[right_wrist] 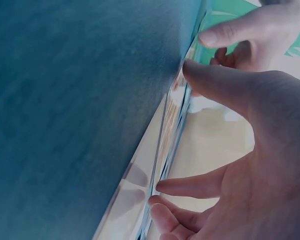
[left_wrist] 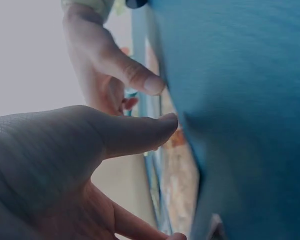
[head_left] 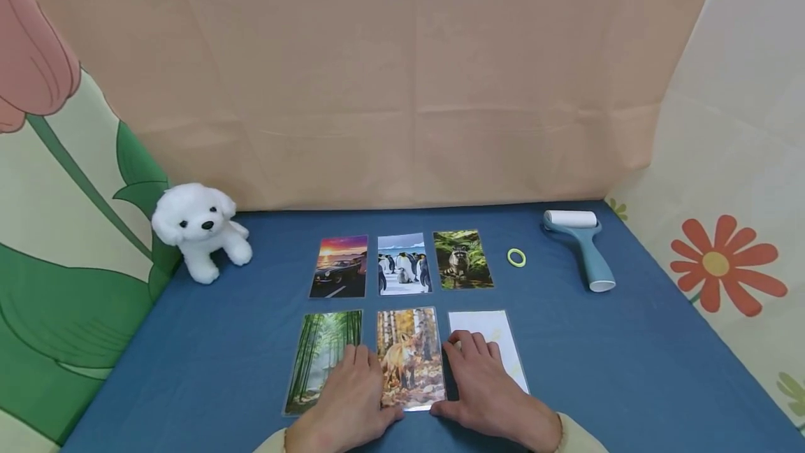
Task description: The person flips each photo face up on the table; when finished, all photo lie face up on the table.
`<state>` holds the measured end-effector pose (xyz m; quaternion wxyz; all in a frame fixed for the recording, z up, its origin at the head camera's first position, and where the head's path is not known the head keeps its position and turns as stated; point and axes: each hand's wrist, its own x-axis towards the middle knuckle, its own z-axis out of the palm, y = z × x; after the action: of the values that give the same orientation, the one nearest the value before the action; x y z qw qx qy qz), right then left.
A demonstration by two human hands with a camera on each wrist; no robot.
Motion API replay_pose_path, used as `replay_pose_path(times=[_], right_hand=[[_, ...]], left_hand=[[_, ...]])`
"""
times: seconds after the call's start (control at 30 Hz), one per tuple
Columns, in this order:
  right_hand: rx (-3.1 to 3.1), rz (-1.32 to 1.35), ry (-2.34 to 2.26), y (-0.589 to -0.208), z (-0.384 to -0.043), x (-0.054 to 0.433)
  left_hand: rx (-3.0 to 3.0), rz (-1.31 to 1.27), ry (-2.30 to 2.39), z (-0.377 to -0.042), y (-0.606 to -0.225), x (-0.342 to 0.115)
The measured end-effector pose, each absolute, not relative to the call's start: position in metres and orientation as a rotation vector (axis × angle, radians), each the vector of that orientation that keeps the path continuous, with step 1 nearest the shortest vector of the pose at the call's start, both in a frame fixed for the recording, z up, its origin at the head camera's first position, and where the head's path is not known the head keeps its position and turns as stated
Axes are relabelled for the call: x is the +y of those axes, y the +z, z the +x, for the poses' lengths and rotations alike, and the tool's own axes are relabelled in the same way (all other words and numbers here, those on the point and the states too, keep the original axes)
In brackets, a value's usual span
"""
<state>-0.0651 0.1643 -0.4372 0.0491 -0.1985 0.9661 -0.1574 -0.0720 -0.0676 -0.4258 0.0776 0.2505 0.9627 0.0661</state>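
A laminated picture card of a fox [head_left: 411,362] lies in the middle of the near row. My left hand [head_left: 349,397] is at its left side, overlapping the bamboo forest card [head_left: 308,355]; its thumb is at the fox card's lower left corner. On the other side my right hand [head_left: 487,390] lies partly over a mostly white card [head_left: 503,331], thumb at the fox card's lower right corner. Both wrist views show extended fingers and thumbs at the card's edges; in the right wrist view the fox card [right_wrist: 170,115] appears nearly edge-on.
Behind these, a sunset car card [head_left: 339,268], a penguin card [head_left: 404,264] and a raccoon card [head_left: 463,261] form a second row. A yellow-green ring [head_left: 516,257] and a blue-handled lint roller [head_left: 585,250] lie right. A white plush dog [head_left: 204,229] sits left on the blue tablecloth [head_left: 207,355].
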Motion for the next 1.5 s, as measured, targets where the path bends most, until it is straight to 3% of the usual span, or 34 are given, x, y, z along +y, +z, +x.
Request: replay_pose_path(times=[0.33,0.8,1.23,1.5], right_hand=[[2.985,-0.414,-0.643,-0.433,-0.061,0.183],[2.964,0.020,-0.561,-0.432,-0.056,0.237],[2.912,0.013,-0.638,-0.437,-0.051,0.246],[2.954,-0.062,-0.555,-0.437,-0.047,0.247]], left_hand=[[2.814,0.620,0.747,-0.075,-0.408,-0.042],[2.424,0.563,1.220,-0.071,-0.410,0.010],[2.250,0.327,1.374,-0.075,-0.411,0.028],[2.197,0.331,1.410,-0.074,-0.410,0.031]])
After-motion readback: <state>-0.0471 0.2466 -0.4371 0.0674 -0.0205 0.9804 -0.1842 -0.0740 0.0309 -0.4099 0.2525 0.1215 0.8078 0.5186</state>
